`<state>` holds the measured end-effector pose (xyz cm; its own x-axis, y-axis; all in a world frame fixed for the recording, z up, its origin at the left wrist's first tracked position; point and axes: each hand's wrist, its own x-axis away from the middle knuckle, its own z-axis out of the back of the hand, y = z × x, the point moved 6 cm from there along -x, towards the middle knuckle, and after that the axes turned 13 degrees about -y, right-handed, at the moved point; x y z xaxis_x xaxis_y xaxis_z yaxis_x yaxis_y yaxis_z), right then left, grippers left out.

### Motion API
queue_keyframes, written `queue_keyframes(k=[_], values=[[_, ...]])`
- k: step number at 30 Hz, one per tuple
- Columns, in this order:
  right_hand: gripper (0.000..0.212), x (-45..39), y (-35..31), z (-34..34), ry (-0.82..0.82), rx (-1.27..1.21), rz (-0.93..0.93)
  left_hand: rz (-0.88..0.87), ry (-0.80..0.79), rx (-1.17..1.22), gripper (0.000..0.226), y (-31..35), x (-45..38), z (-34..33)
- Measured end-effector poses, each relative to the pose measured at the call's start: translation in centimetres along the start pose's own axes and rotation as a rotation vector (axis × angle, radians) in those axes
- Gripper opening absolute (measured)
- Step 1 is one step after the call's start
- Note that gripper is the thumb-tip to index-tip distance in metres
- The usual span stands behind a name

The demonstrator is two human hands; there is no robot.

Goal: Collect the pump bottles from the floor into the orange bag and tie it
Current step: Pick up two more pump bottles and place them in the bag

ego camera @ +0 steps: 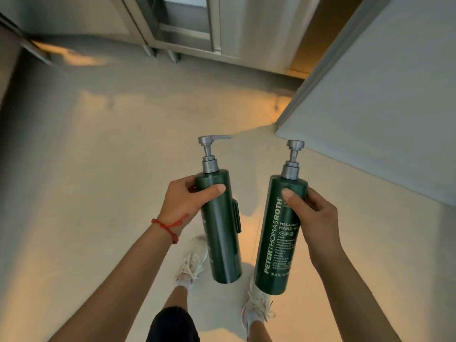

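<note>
Two dark green pump bottles with grey pump heads hang upright above the floor in front of me. My left hand (pixel 190 197), with a red string bracelet at the wrist, grips the upper body of the left bottle (pixel 222 233). My right hand (pixel 313 218) grips the right bottle (pixel 276 238), which shows white lettering down its side. Both bottles tilt slightly and are held apart. No orange bag is in view.
A pale smooth floor (pixel 98 169) spreads below, with my two feet in white sneakers (pixel 193 260) under the bottles. A white counter or wall corner (pixel 370 107) juts in on the right. Metal cabinet legs and doors (pixel 187 38) stand at the far end.
</note>
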<state>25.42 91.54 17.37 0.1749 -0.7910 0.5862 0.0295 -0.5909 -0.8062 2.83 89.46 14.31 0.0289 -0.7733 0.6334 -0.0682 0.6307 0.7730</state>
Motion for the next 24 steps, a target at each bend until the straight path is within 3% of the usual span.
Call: queue_keyframes(k=[14,24], values=[[0.012,9.2,-18.5,-15.8,-0.061,0.003,0.131,-0.135,0.081,0.030,0.010,18.5,13.7,12.8],[0.021,12.8,-25.4,-24.9,-0.270,0.084,0.208,-0.228,0.280,0.119,0.008,21.7,23.6,19.5]])
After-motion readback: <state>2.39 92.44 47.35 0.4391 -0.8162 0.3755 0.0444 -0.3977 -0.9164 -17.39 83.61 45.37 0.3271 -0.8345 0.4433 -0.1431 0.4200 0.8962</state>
